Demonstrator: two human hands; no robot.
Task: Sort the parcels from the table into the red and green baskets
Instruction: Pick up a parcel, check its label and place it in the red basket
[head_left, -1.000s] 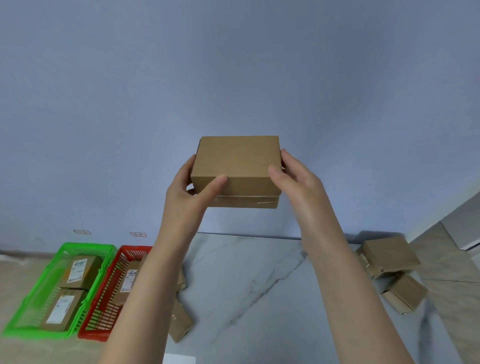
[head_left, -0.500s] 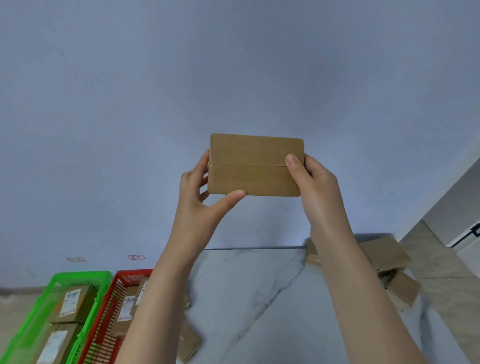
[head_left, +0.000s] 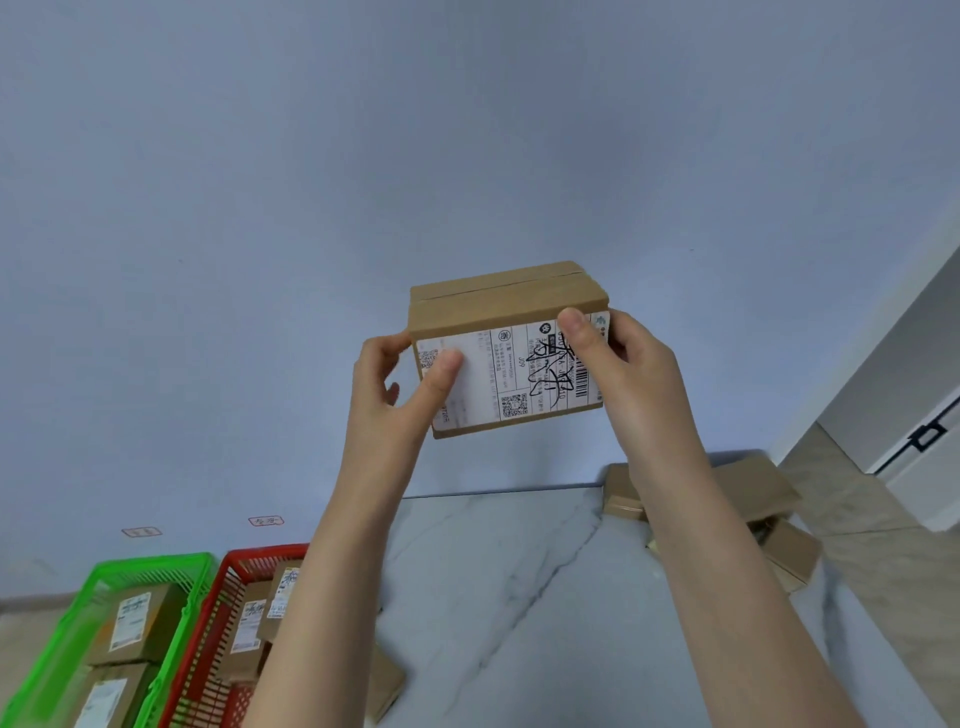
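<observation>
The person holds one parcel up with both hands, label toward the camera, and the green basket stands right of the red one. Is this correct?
Not quite. The head view shows the green basket left of the red basket. The left hand and right hand do hold the parcel up with its label in view.

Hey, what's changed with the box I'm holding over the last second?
The box was turned over in both hands: plain cardboard faced the camera before, now its white label does. The left hand and right hand kept their grip, thumbs now on the label. The green basket, red basket and the loose parcels on the table stayed put.
</observation>
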